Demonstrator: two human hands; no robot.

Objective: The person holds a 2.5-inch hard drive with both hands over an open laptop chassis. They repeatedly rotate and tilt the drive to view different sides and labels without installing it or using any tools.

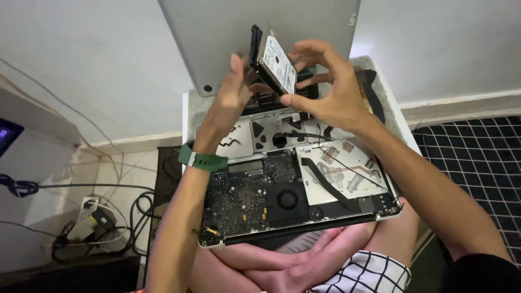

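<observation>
Support: small white table [186,116] with grey mat [364,68]
On mat: opened laptop [304,190], underside up, innards exposed

Hard drive [278,64] above opened laptop [293,190], laptop on lap, cables [103,217] perhaps floor-level, left.

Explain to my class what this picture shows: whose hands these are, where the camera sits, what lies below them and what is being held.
There is no machine at work here. A person wears a camera on the head, so the one picture looks down at that person's own arms. Below lies an opened laptop, bottom cover off, showing its dark circuit board and round fan. It rests on a small pale table. The left hand, with a green wristband, and the right hand hold a flat silver hard drive together above the laptop. A black bracket sits along the drive's edge. A grey panel leans against the wall behind. Cables lie on the floor at left.
</observation>
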